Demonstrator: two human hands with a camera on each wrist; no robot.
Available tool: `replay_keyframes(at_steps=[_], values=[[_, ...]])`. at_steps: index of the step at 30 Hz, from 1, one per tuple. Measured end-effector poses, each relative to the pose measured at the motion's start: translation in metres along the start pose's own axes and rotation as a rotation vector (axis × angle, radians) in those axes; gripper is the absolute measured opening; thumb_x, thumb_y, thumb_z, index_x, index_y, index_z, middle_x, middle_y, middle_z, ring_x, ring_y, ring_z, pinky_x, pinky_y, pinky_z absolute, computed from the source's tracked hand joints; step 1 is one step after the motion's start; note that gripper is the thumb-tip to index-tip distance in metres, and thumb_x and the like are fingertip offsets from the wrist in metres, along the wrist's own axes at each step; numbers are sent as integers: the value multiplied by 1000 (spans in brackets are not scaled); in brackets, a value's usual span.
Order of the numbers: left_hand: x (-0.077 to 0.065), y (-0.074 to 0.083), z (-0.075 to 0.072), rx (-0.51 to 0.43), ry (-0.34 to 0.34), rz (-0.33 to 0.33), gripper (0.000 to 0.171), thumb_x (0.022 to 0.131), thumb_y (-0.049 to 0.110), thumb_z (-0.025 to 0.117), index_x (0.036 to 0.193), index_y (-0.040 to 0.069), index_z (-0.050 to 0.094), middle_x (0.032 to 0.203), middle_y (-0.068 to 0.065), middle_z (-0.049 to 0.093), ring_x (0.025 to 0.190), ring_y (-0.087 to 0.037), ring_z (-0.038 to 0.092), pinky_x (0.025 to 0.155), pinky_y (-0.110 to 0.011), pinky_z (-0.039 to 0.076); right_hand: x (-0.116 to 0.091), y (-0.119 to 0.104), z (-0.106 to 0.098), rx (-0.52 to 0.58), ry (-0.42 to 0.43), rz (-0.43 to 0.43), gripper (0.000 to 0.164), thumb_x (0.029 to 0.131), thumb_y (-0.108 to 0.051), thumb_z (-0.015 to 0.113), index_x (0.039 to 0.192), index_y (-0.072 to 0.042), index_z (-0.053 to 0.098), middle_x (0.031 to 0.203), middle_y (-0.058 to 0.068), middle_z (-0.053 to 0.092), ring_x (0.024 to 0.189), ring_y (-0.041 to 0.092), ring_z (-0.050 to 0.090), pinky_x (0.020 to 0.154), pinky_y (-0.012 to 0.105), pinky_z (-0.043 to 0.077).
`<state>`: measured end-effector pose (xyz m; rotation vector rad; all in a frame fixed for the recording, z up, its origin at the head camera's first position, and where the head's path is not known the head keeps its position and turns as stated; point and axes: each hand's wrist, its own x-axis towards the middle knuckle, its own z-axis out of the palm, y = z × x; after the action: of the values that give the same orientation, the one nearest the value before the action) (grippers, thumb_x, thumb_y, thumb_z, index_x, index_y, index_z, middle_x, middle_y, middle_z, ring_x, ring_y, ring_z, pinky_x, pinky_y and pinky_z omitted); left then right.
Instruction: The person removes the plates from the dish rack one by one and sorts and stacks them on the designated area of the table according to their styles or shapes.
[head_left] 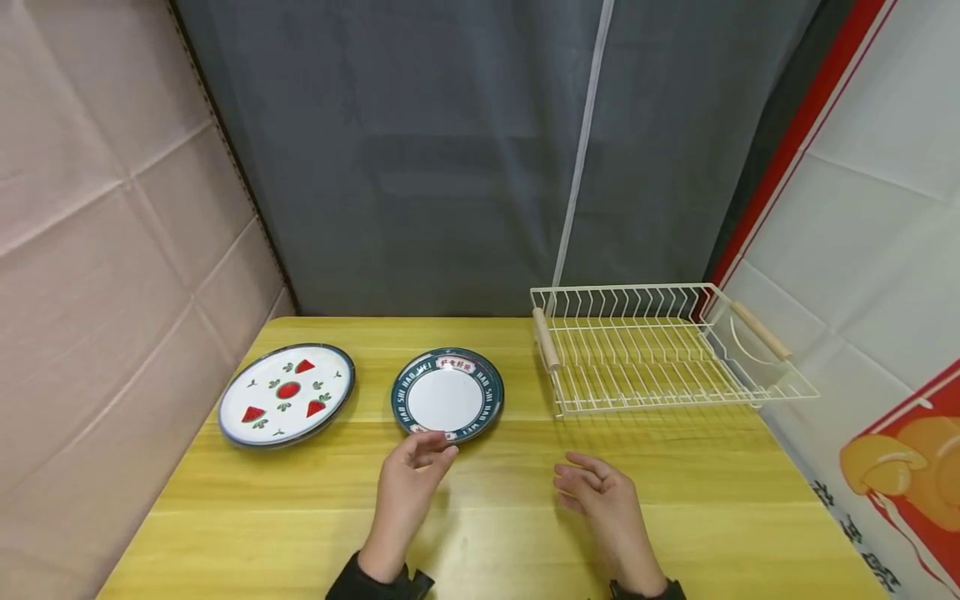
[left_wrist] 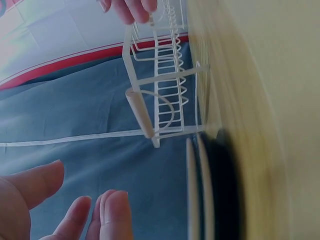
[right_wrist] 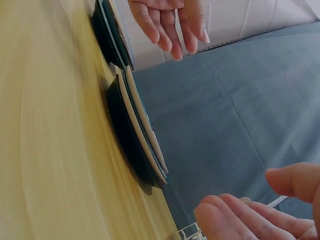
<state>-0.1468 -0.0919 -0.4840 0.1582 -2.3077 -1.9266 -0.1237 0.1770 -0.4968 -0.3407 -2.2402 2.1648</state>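
Note:
My left hand [head_left: 411, 479] hovers at the near edge of a small round plate [head_left: 446, 400] with a dark teal lettered rim. Its fingers are loosely bent and hold nothing; thumb and fingers stand apart in the left wrist view. In the right wrist view the plate [right_wrist: 132, 130] shows edge-on as a stack of more than one. My right hand [head_left: 603, 508] is in the air over the table, nearer the dish rack [head_left: 645, 350] than the left, its relaxed fingers around nothing. At the left lies a larger white plate [head_left: 287, 393] with red watermelon patterns, also stacked.
The cream wire dish rack has wooden handles [head_left: 546, 337] and stands at the back right of the wooden table [head_left: 495, 533]. A grey curtain [head_left: 420, 167] hangs behind. Pale cloth walls [head_left: 112, 292] close in the left and right sides.

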Motion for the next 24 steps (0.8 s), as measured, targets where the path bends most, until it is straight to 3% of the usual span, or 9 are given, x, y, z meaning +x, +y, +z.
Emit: replay_keyframes(at_steps=[6, 7, 9, 13, 14, 16, 19, 24], values=[[-2, -18, 4, -29, -60, 57, 37, 100, 13, 86, 128, -9, 76, 123, -28, 81, 94, -18, 79, 77, -21, 63, 1, 1, 3, 20, 1, 16, 43, 110, 5, 66, 150, 19, 58, 127, 25, 83, 95, 12, 84, 86, 31, 72], [0, -27, 5, -47, -59, 106, 35, 100, 13, 87, 127, -7, 77, 121, -25, 82, 92, -17, 79, 75, -21, 62, 1, 1, 3, 20, 1, 13, 43, 110, 5, 66, 150, 19, 58, 127, 25, 83, 96, 12, 84, 86, 31, 72], [0, -30, 5, -56, -60, 134, 35, 100, 15, 87, 126, -7, 77, 120, -26, 82, 93, -17, 80, 77, -23, 65, 1, 1, 4, 23, -2, 5, 42, 110, 6, 66, 149, 19, 58, 128, 26, 82, 96, 12, 84, 87, 31, 72], [-1, -23, 4, -35, -47, 89, 34, 99, 13, 88, 126, -5, 78, 123, -23, 83, 97, -20, 80, 79, -20, 64, 1, 1, 5, -9, -2, -12, 42, 110, 3, 68, 149, 18, 60, 131, 29, 80, 99, 12, 84, 89, 32, 72], [-3, -16, 3, -15, -47, 40, 36, 99, 12, 88, 127, -6, 78, 127, -26, 81, 100, -22, 80, 80, -21, 64, 2, 1, 4, -30, 0, -15, 43, 110, 2, 69, 148, 17, 60, 132, 29, 80, 100, 12, 83, 90, 31, 72], [-4, -13, 3, 11, -32, 6, 35, 98, 11, 89, 127, -4, 79, 128, -24, 82, 102, -23, 79, 80, -18, 62, 3, 1, 4, -84, 6, -25, 43, 110, -1, 70, 148, 15, 62, 133, 28, 80, 102, 12, 83, 91, 29, 71], [-5, -14, 3, 46, -10, 5, 36, 98, 13, 90, 128, -2, 79, 130, -23, 81, 105, -25, 79, 82, -22, 66, 4, 0, 3, -171, 19, -43, 43, 109, -6, 73, 148, 11, 66, 135, 26, 80, 105, 11, 82, 92, 24, 69], [-7, -16, 3, 143, 27, 67, 37, 97, 15, 91, 129, 0, 79, 130, -21, 81, 117, -35, 77, 100, -44, 70, 2, -5, 5, -326, 48, -134, 40, 109, -10, 76, 144, 8, 70, 133, 24, 81, 116, 24, 83, 94, 21, 67]])
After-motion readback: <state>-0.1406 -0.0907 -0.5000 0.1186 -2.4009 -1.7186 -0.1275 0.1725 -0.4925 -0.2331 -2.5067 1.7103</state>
